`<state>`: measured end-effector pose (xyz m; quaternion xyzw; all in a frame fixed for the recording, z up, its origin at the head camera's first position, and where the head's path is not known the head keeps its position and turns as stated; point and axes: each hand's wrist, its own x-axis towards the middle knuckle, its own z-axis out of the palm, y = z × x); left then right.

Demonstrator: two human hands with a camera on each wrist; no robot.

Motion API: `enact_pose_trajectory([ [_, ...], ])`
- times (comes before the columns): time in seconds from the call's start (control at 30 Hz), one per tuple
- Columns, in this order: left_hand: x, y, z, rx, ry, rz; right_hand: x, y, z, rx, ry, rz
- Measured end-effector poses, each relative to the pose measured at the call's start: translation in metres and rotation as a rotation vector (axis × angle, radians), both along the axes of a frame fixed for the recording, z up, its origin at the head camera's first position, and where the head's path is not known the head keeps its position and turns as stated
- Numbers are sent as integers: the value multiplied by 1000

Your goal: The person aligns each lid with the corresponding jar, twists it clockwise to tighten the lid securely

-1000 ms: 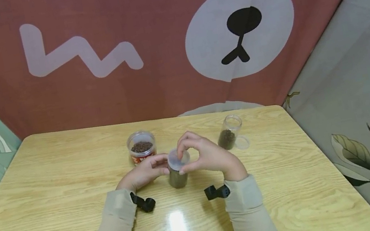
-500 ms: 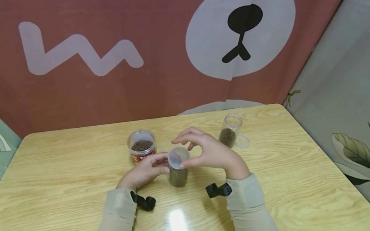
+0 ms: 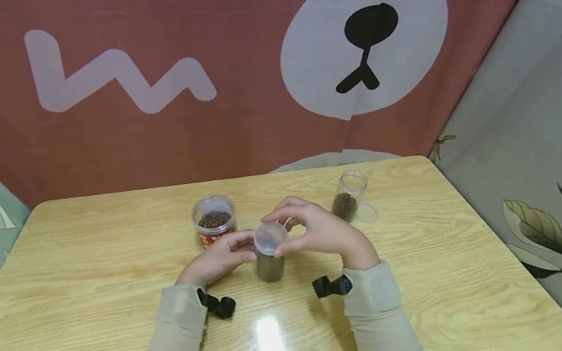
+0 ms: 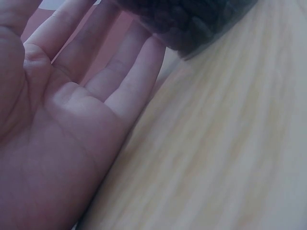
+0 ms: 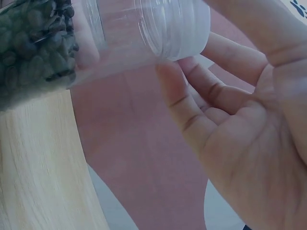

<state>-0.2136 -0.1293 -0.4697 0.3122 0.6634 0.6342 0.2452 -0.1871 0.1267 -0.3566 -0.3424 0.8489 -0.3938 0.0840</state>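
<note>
A small clear jar (image 3: 271,271) of dark greenish pieces stands near the middle of the table, topped by a translucent lid (image 3: 269,234). My left hand (image 3: 217,261) holds the jar's left side between thumb and fingers. From the right, my right hand (image 3: 320,232) grips the lid, thumb at the near edge and fingers at the far edge. In the right wrist view the fingertips meet the underside of the lid's rim (image 5: 189,28), and the pieces (image 5: 36,55) fill only the jar's lower part. The left wrist view shows just the jar's dark bottom (image 4: 192,24) beside the fingers.
An open, wider jar (image 3: 211,205) with brown granules and a red label stands behind my left hand. At the back right is another open clear jar (image 3: 348,192), partly filled with dark pieces, with a loose lid (image 3: 367,213) beside it on the wooden table (image 3: 104,263).
My right fingers, bent over the lid's top a second ago, swung out to its far side and now close round the rim. The left hand and jar stay in place.
</note>
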Motion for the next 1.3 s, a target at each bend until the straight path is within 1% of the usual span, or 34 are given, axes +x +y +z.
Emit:
enact_pose_trajectory([
  [0.17, 0, 1, 1, 2, -2, -3, -1, 2, -1, -10, -33, 22],
  [0.3, -1, 1, 3, 1, 12, -8, -3, 3, -1, -20, -87, 28],
  [0.43, -1, 1, 3, 4, 22, -17, -3, 3, -1, -22, -122, 38],
  [0.73, -1, 0, 3, 6, -9, -26, -1, 2, 2, -50, -195, 78],
  [0.97, -1, -3, 2, -31, 26, -10, -1, -1, 0, -110, -273, 107],
  [1.07, -1, -3, 2, -37, 26, -4, -2, -1, -2, -121, -285, 104],
  [1.17, -1, -1, 1, -22, 16, -11, -3, 1, -5, -126, -289, 102],
  [1.3, -1, 0, 0, -17, 8, -15, -4, 4, -7, -103, -243, 114],
])
